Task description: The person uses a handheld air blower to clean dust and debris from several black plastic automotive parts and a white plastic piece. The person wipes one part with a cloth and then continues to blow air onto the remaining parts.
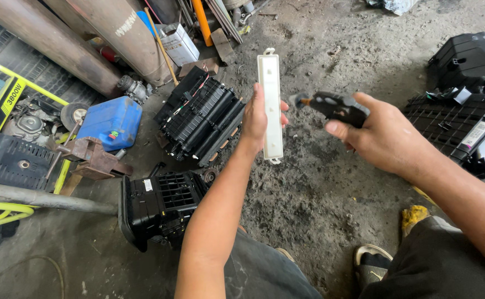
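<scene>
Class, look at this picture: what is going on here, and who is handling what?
A person sits over a dirty concrete floor. The left hand holds a long white plastic strip upright. The right hand grips a dark tool, its tip pointing at the strip without touching it. Black plastic housings lie on the floor to the left, beside a blue can.

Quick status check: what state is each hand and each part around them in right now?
left hand: closed around white flat panel
white flat panel: held upright off the ground
right hand: closed on black tool
black tool: held, tip toward the panel, not touching
black finned unit: lying on the ground
black vent housing: on the ground, untouched
blue container: on its side
</scene>
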